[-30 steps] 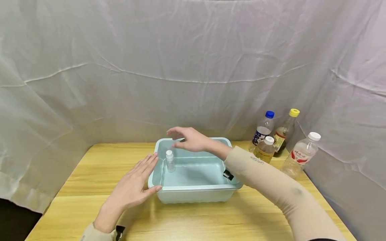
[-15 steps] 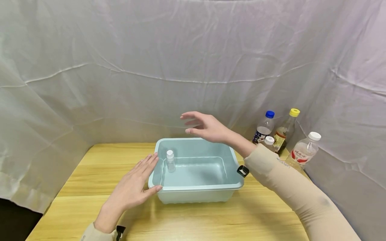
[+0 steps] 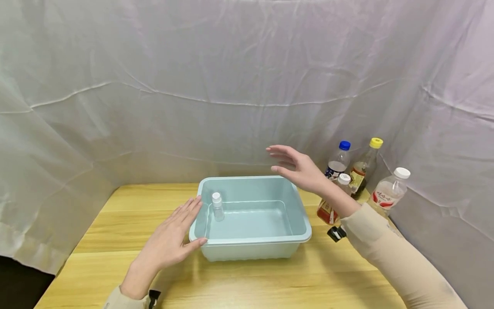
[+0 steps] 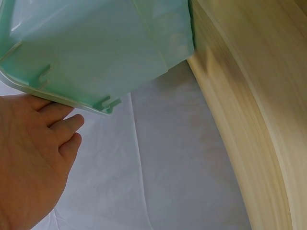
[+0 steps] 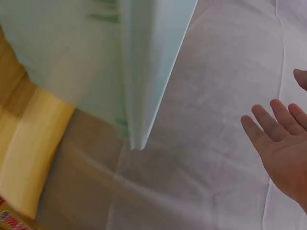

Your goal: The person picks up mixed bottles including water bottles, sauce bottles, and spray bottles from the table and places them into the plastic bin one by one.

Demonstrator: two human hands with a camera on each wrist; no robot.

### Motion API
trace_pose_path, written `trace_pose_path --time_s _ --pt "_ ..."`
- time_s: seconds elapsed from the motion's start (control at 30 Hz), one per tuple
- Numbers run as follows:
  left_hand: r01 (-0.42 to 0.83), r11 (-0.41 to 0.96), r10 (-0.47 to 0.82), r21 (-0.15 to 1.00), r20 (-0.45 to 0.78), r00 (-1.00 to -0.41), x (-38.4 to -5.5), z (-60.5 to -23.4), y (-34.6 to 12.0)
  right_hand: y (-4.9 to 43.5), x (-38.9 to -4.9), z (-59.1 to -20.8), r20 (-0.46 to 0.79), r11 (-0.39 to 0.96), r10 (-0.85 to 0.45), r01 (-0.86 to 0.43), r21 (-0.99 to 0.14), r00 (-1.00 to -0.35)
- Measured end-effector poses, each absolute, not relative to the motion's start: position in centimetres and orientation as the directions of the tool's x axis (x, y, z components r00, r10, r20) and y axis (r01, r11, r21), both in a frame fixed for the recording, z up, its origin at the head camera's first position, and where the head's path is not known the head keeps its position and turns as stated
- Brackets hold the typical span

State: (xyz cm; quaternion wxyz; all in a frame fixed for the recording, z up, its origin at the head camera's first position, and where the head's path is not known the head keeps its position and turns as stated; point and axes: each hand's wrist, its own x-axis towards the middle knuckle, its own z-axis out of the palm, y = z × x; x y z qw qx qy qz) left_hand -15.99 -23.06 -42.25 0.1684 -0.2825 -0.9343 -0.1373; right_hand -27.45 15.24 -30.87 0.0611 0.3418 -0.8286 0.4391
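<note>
My left hand rests on the left rim of a light blue plastic basin, its fingers straight and the thumb on the front corner. The left wrist view shows those fingers against the underside of the rim. Inside the basin, near its left wall, a small clear bottle with a white cap stands upright. My right hand is in the air over the basin's back right corner, fingers loosely extended and holding nothing. In the right wrist view that hand is apart from the basin wall.
Several bottles stand right of the basin: a blue-capped one, a yellow-capped one, a white-capped one partly behind my right forearm, and a red-labelled one. The wooden table meets grey curtains behind.
My right hand has risen from above the small bottle and moved right, past the basin's middle to its back right corner. The left hand, basin and small bottle have stayed put.
</note>
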Motion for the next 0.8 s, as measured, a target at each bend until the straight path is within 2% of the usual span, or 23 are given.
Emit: trace_pose_path --time_s 0.23,0.47,0.8 --pt "0.576 0.803 0.485 0.155 0.393 -0.782 -16.1 -42.3 -23.0 18.7 -26.7 -32.0 0.473 0.376 -0.373 -0.596 -0.71 -0.798" --pt "0.575 0.803 0.483 0.156 0.393 -0.782 -15.9 -42.3 -23.1 22.0 -25.8 -32.4 0.554 0.331 -0.245 -0.605 -0.724 -0.796" --pt "0.57 0.808 0.48 0.149 0.394 -0.784 -15.5 -42.3 -23.5 26.1 -24.9 -33.9 0.561 0.375 -0.049 -0.536 -0.757 -0.826"
